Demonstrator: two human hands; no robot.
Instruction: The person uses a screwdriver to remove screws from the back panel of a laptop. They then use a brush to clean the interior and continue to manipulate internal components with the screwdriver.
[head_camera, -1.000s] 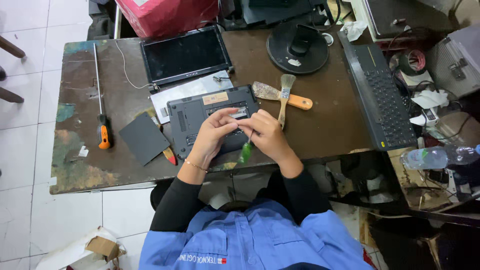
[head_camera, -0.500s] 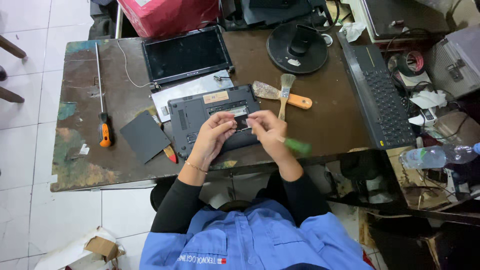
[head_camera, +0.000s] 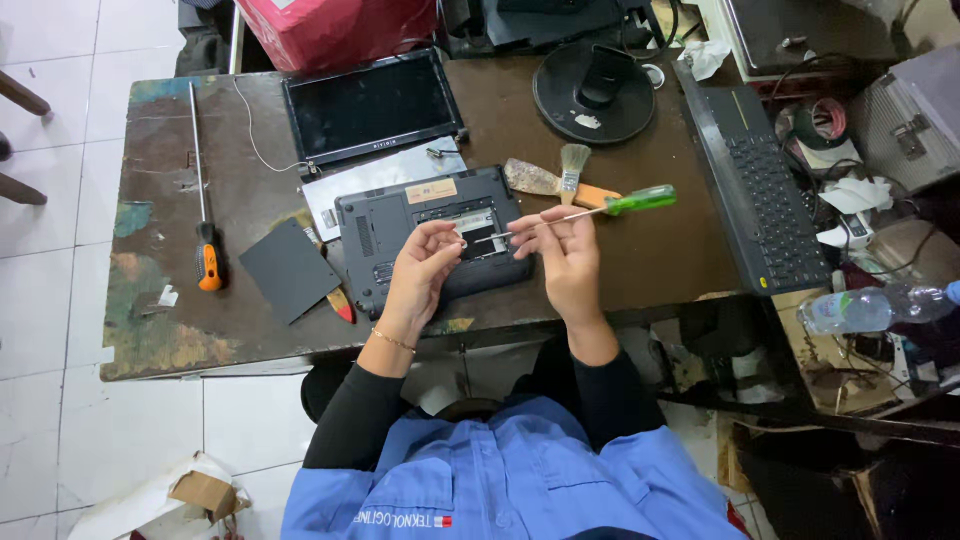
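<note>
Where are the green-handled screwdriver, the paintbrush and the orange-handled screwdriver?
green-handled screwdriver (head_camera: 640, 199), head view, on its green handle.
paintbrush (head_camera: 574, 158), head view, on its bristles.
orange-handled screwdriver (head_camera: 208, 268), head view, on its orange handle.

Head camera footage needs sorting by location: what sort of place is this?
Probably an electronics repair bench. An upturned laptop base lies opened on a worn table, the right hand holds a green-handled screwdriver, and a detached laptop screen lies behind.

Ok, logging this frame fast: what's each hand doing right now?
Left hand: fingers curled, resting on the upturned laptop; whether it pinches anything cannot be told.
Right hand: closed on the green-handled screwdriver, tip toward the laptop's open bay.
</note>
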